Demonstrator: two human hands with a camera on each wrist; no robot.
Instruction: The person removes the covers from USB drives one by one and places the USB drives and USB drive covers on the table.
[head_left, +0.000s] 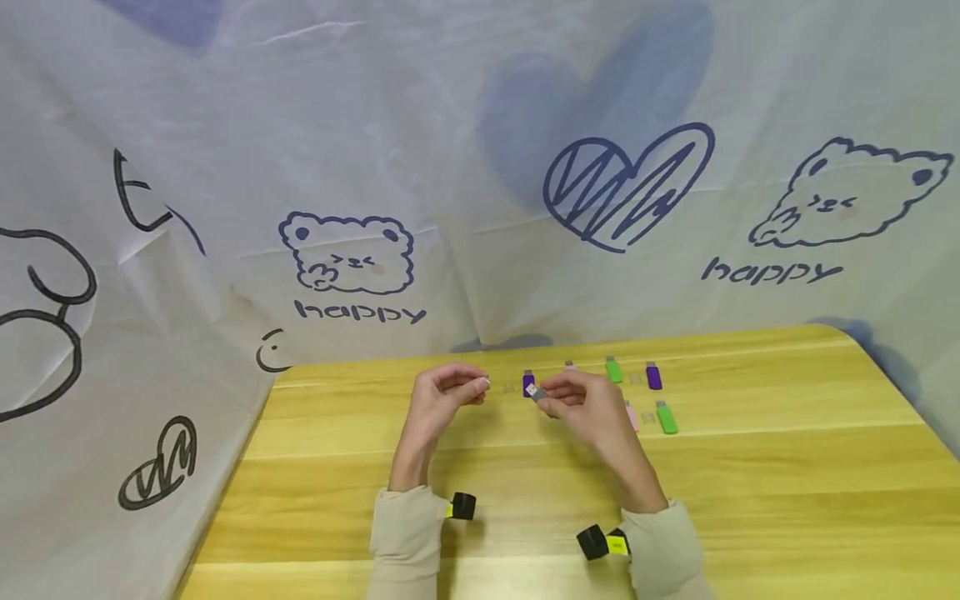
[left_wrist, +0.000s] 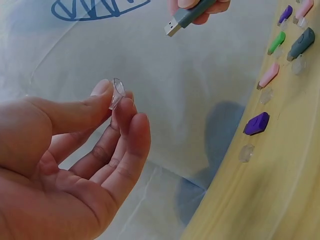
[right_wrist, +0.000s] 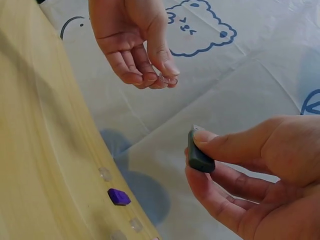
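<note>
Between its thumb and fingertips, my left hand (head_left: 444, 398) pinches a small clear plastic cap (left_wrist: 118, 91). My right hand (head_left: 592, 407) grips a dark grey-green USB flash drive (right_wrist: 201, 156) by its body. The bare metal plug of that drive points toward the left hand in the left wrist view. Both hands are raised above the table, with a gap between cap and drive. Closest behind the right hand on the table lies a purple flash drive (head_left: 528, 382), with a clear cap (left_wrist: 246, 153) beside it.
More flash drives lie on the wood-grain table (head_left: 330, 467) behind and right of the right hand: a purple one (head_left: 654, 376), green ones (head_left: 667, 418) and pink ones (left_wrist: 269, 75). Another grey-green drive (left_wrist: 301, 44) and several clear caps lie among them. A printed cloth (head_left: 480, 167) hangs behind.
</note>
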